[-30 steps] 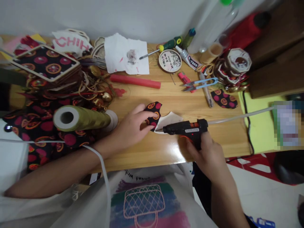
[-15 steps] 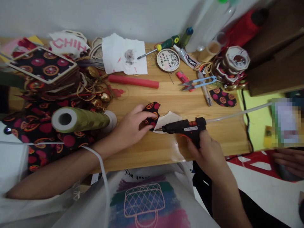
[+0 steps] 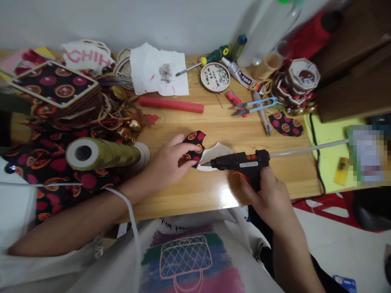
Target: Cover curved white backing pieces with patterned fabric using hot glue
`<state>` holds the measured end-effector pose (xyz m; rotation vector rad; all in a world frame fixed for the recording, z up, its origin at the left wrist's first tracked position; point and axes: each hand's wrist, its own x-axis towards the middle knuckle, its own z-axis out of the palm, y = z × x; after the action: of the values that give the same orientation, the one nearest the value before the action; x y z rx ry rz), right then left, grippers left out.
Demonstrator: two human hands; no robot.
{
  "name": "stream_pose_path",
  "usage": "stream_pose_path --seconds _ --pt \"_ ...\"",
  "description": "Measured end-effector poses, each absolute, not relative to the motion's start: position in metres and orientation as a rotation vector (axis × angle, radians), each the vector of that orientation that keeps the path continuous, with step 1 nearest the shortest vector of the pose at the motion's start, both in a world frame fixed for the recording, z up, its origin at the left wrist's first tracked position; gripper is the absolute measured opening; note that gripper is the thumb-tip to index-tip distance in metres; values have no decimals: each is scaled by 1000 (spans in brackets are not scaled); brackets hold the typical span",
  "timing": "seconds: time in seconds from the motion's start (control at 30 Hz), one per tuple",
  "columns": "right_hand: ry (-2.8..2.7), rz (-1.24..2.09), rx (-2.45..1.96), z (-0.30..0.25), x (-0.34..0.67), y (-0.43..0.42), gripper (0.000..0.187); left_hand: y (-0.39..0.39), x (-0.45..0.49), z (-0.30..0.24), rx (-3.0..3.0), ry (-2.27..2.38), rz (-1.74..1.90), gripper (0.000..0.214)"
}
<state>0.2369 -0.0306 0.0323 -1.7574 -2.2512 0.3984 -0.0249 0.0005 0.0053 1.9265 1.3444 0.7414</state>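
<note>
My left hand (image 3: 169, 162) pinches a small piece of black fabric with red and orange circles (image 3: 195, 145) and folds it back off a white shaped card (image 3: 215, 154) on the wooden table (image 3: 214, 126). My right hand (image 3: 269, 197) is closed round the grip of a black hot glue gun (image 3: 242, 162). The gun's nozzle points left and touches the card's near edge just beside the fabric. A clear glue stick pokes out of the gun's back toward the right.
A green-gold ribbon roll (image 3: 100, 154) lies left of my hand on patterned cloth. A red stick (image 3: 171, 104), stained tissue (image 3: 159, 70), a screwdriver (image 3: 207, 59), a round disc (image 3: 215, 77), blue snips (image 3: 255, 106) and a second fabric piece (image 3: 285, 124) lie farther back.
The glue gun shifted slightly along the card's edge and ends a little to the right. The left hand keeps its pinch on the fabric. Another person's hand showed briefly at the right and is gone.
</note>
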Motion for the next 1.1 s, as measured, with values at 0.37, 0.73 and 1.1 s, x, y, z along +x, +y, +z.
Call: stream_pose_path --seconds 0.37,0.73,1.1 --pt "-2262 371 -1777 27 234 -29 27 0 -25 7 1925 1356 718 25" --pt "-2215 516 -1841 33 233 -26 28 1 -25 10 1879 1377 673 24" --pt "-2234 549 -1830 35 234 -24 26 0 -26 8 1866 1343 696 24"
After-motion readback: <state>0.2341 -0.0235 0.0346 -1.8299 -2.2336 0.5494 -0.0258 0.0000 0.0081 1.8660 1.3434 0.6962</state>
